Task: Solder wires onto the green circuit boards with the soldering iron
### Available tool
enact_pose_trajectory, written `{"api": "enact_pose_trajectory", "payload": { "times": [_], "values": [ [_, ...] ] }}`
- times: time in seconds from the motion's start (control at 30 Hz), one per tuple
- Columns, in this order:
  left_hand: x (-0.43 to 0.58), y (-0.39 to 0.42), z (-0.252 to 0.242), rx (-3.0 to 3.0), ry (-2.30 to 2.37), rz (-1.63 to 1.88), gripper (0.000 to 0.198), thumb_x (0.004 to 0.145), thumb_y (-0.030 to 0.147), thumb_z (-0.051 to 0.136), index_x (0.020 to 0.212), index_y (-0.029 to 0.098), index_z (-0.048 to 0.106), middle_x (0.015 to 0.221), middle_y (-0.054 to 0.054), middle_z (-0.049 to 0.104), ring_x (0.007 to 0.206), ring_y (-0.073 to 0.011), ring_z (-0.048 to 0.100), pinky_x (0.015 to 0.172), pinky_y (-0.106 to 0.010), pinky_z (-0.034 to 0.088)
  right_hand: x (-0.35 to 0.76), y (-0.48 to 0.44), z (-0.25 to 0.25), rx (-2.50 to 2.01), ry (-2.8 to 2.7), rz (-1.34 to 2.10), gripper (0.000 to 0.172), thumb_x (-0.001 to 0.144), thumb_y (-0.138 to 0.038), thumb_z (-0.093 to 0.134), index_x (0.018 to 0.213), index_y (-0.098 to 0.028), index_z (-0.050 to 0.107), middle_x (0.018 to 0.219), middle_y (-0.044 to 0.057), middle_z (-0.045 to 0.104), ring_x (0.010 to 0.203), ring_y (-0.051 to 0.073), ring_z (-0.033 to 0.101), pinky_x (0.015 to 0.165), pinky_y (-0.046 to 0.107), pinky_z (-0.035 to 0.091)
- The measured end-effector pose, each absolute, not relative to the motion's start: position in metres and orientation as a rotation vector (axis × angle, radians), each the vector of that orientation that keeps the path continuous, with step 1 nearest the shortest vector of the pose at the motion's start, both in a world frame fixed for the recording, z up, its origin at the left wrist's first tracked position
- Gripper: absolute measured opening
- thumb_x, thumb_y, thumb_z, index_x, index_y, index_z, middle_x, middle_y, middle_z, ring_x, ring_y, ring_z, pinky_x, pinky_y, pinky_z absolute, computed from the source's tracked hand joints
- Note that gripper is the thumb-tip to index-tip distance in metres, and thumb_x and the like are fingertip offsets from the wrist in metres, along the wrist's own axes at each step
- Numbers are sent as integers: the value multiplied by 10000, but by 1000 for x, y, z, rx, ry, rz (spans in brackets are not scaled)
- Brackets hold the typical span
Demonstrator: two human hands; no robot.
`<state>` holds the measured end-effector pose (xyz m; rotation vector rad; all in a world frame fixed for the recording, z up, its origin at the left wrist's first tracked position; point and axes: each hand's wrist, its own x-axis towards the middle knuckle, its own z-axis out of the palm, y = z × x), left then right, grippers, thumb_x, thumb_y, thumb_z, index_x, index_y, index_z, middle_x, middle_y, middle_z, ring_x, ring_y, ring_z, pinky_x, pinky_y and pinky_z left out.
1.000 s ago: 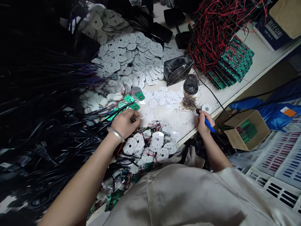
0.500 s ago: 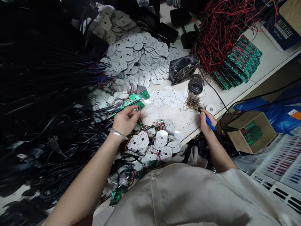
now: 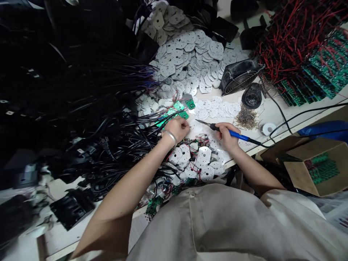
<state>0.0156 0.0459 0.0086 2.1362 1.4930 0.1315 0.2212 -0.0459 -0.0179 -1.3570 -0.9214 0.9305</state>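
Soldering, we judge: right hand [image 3: 227,135] closed on soldering iron [image 3: 236,135], left hand [image 3: 176,128] curled over green circuit boards [image 3: 178,106], grip unclear. Next, tip to board.

A loose, short-sleeved shirt [image 3: 217,224] in pale grey-beige cloth, softly creased, with 1 small round button [image 3: 192,195] at the far end of a stitched seam running down the front. A wide sleeve [image 3: 288,201] on the right arm. 1 plain silver bangle [image 3: 169,136] around the left wrist, just behind the bare left hand [image 3: 176,129].

Green circuit boards [image 3: 178,106] (red wires [image 3: 293,40])
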Motion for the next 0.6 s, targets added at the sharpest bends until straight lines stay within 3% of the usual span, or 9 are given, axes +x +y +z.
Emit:
{"api": "enact_pose_trajectory", "payload": {
  "times": [0.6],
  "values": [
    [27,39,17,2190,1596,-139,226,888,248,505,898,151,709,969,-105,712,958,-236,666,871,-327,538,203,-61,-25,-1460,-1083,873,236,901,-395,581,850,-224,735,505,-49,578,437,116,531,505,265,482]
  ]
}}
